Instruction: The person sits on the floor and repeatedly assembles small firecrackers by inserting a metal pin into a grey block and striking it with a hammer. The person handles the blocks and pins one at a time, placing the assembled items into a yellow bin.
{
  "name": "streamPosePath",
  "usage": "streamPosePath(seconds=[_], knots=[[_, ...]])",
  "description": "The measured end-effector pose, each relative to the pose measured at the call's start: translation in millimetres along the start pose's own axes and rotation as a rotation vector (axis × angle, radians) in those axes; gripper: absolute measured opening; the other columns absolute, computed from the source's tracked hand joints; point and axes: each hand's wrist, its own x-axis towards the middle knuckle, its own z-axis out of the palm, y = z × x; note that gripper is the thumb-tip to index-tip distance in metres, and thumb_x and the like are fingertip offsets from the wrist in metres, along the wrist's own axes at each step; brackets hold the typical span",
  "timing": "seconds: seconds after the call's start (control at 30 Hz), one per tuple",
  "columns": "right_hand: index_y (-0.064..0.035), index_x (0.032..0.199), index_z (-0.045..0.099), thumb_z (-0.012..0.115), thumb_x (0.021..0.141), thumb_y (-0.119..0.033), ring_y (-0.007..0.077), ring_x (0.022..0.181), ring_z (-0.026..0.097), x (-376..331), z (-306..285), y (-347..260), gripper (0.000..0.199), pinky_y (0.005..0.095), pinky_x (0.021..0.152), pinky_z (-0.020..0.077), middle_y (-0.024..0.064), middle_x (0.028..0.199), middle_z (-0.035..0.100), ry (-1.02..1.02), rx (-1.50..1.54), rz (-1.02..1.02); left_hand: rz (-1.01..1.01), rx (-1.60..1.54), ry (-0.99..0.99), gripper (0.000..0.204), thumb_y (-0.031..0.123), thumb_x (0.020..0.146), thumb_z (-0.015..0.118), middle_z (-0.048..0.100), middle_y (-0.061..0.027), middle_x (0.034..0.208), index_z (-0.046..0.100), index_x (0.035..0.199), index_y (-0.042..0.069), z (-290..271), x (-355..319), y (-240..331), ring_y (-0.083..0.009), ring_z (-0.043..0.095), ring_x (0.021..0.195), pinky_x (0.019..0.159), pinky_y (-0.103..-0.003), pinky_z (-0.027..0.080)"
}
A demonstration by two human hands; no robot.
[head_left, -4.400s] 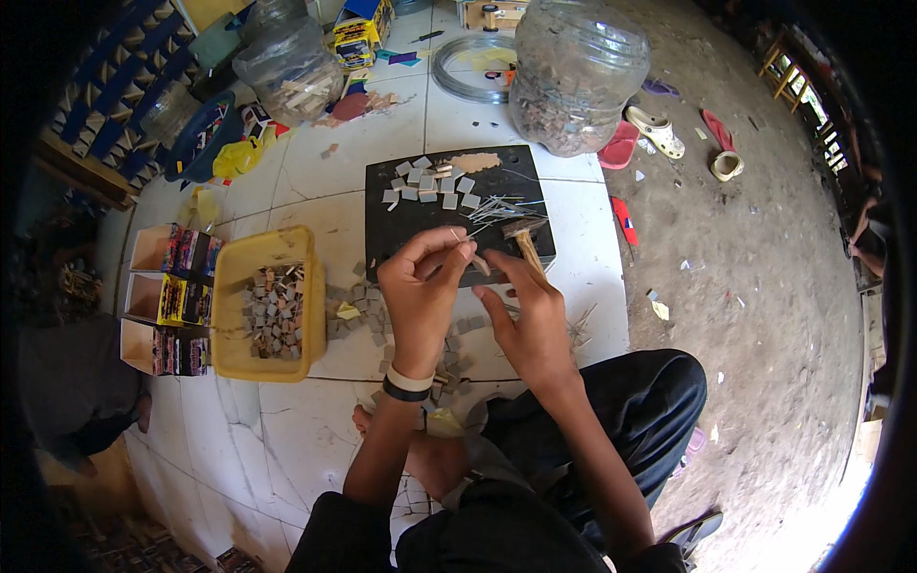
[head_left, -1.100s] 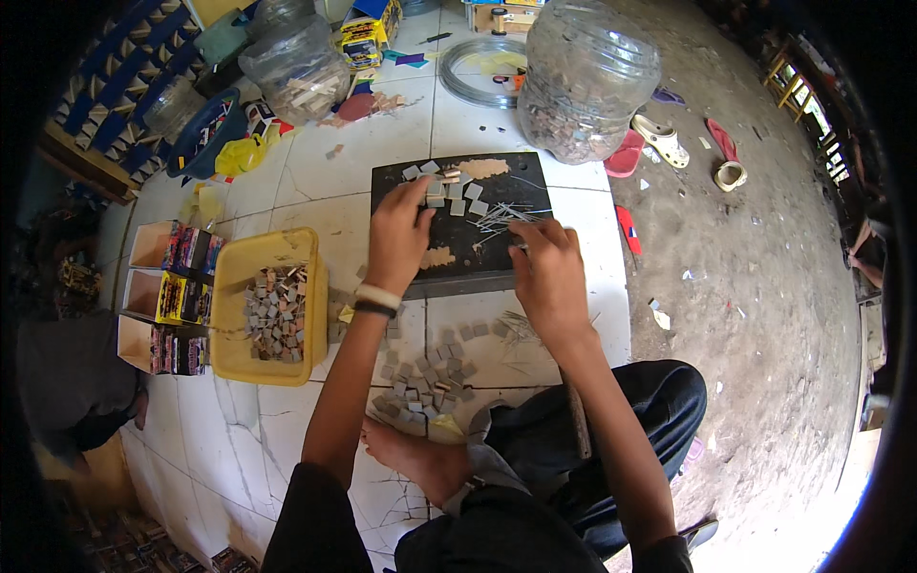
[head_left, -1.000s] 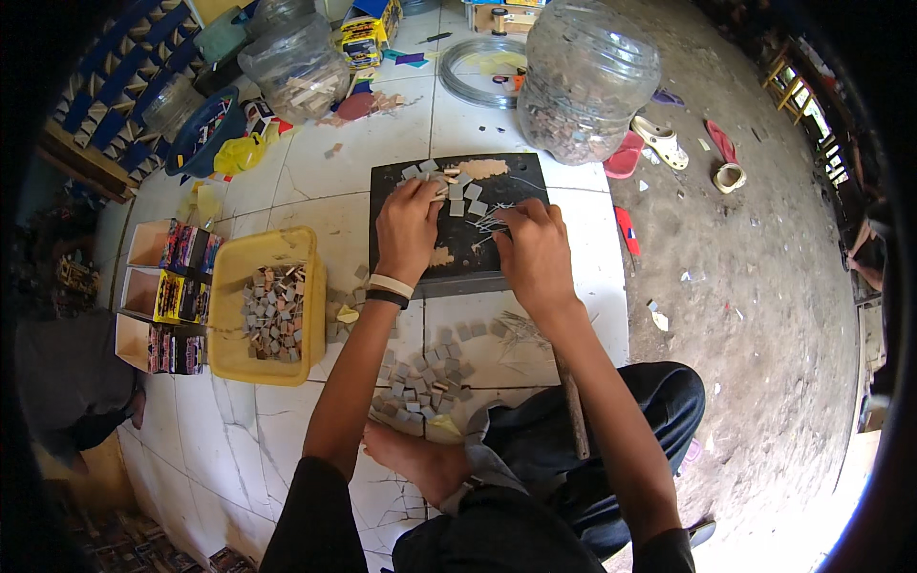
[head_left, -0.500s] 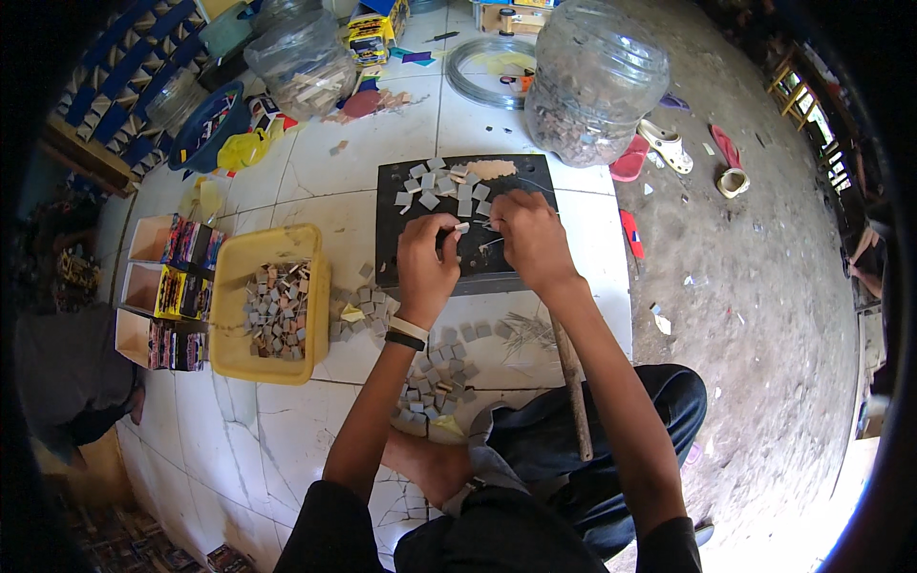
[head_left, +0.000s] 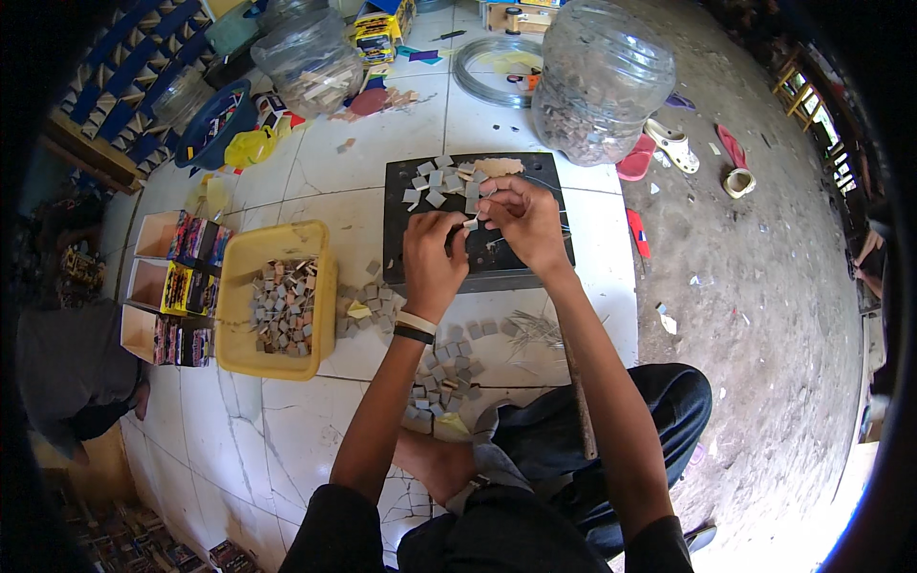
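Note:
My left hand (head_left: 435, 263) pinches a small pale-edged square piece (head_left: 470, 225) between thumb and fingers, low over a black block (head_left: 497, 279). Right beside it, my right hand (head_left: 527, 227) has thumb and fingertips pinched together at that piece. Whatever those fingertips grip is too small to make out. Several grey square pieces (head_left: 436, 179) lie loose on the far half of the block, by a tan patch (head_left: 499, 166). Thin wires (head_left: 564, 227) show at the block's right side, partly behind my right hand.
Left of the block stands a yellow tub (head_left: 328, 286) of small squares with wires, beside open boxes (head_left: 143, 286). Grey squares (head_left: 449, 368) and cut wires (head_left: 535, 329) lie near my leg, by a stick (head_left: 581, 401). Farther off are a wire coil (head_left: 463, 81) and plastic jars (head_left: 602, 86).
My right hand has moved left, its fingertips now meeting the piece in my left hand. My left hand keeps its pinch. The whole view has shifted slightly.

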Motion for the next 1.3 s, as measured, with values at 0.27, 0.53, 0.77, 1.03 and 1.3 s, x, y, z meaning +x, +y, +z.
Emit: streamPosePath(seconds=[0.27, 0.53, 0.77, 1.03, 1.3], knots=[[0.0038, 0.114, 0.072, 0.075, 0.094, 0.007, 0.0135, 0.081, 0.076, 1, 14, 2, 0.02, 0.0281, 0.073, 0.0613, 0.0124, 0.091, 0.08, 0.126, -0.219, -0.07, -0.04, 0.01, -0.022, 0.024, -0.005, 0.086, 0.073, 0.072, -0.0155, 0.103, 0.073, 0.109, 0.003, 1, -1, -1, -0.0394, 0.064, 0.105, 0.093, -0.049, 0.05], [0.003, 0.102, 0.069, 0.075, 0.094, 0.007, 0.0155, 0.079, 0.077, 2, 17, 3, 0.011, 0.0294, 0.071, 0.0614, 0.0127, 0.089, 0.08, 0.131, -0.259, -0.124, -0.02, 0.009, 0.001, 0.023, -0.004, 0.086, 0.074, 0.072, -0.0158, 0.103, 0.074, 0.108, 0.003, 1, -1, -1, -0.0396, 0.064, 0.104, 0.092, -0.049, 0.051], [0.0013, 0.099, 0.065, 0.07, 0.091, 0.012, 0.0349, 0.08, 0.078, -3, 18, -7, 0.014, 0.04, 0.07, 0.0596, 0.0206, 0.086, 0.075, 0.089, -0.457, -0.367, -0.025, 0.016, -0.017, 0.025, -0.005, 0.085, 0.073, 0.073, -0.0149, 0.105, 0.074, 0.108, 0.004, 1, -1, -3, -0.0394, 0.065, 0.102, 0.093, -0.048, 0.052], [0.0018, 0.106, 0.061, 0.07, 0.083, 0.009, 0.048, 0.092, 0.074, -1, 11, -20, 0.026, 0.0525, 0.078, 0.0596, 0.0281, 0.089, 0.073, -0.085, -0.623, -0.351, -0.333, -0.511, 0.087, 0.034, -0.003, 0.088, 0.079, 0.08, -0.0129, 0.109, 0.073, 0.122, 0.002, 8, 8, 13, -0.0231, 0.077, 0.1, 0.089, -0.037, 0.059], [0.0033, 0.1, 0.063, 0.068, 0.089, 0.008, 0.048, 0.086, 0.073, 0, 6, -19, 0.013, 0.0498, 0.074, 0.0577, 0.0262, 0.087, 0.073, -0.093, -0.611, -0.409, -0.364, -0.425, 0.259, 0.039, -0.007, 0.09, 0.077, 0.081, -0.0152, 0.098, 0.072, 0.127, 0.002, 27, -2, 21, -0.0201, 0.079, 0.087, 0.08, -0.034, 0.062]])
